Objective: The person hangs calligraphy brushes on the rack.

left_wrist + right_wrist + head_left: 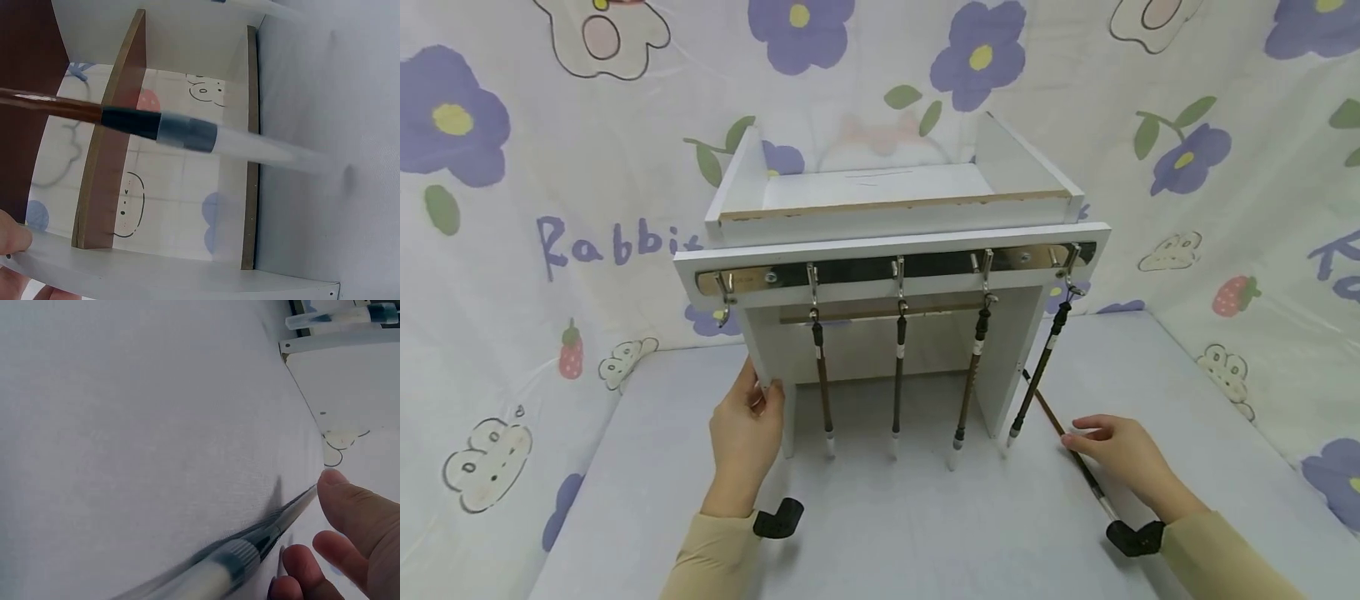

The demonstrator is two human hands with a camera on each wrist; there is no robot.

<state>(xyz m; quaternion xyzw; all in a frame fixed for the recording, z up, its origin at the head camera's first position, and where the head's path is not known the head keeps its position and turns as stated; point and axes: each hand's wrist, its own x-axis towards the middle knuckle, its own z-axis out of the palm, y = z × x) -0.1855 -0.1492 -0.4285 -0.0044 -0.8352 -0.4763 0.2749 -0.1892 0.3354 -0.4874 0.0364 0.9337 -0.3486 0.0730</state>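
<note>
A white wooden rack [820, 230] stands on the table, a metal hook strip along its front. My left hand [748, 437] grips its left side panel [187, 275], thumb at the front edge and fingers behind. Several calligraphy brushes hang tip down from the hooks, among them a brown one [824, 379] nearest that hand and a slanted one [1037, 367] at the right end. The leftmost hook [725, 292] is bare. Another calligraphy brush [1049, 410] lies on the table right of the rack. Over it is my right hand [1123, 454], thumb right at the handle, thumb and forefinger apart.
An open tray [880, 187] with raised sides tops the rack. Behind hangs a flowered backdrop [625, 167] with rabbits and strawberries. The white table [865, 525] spreads out in front and to both sides. Black wrist cameras [778, 518] jut out by both hands.
</note>
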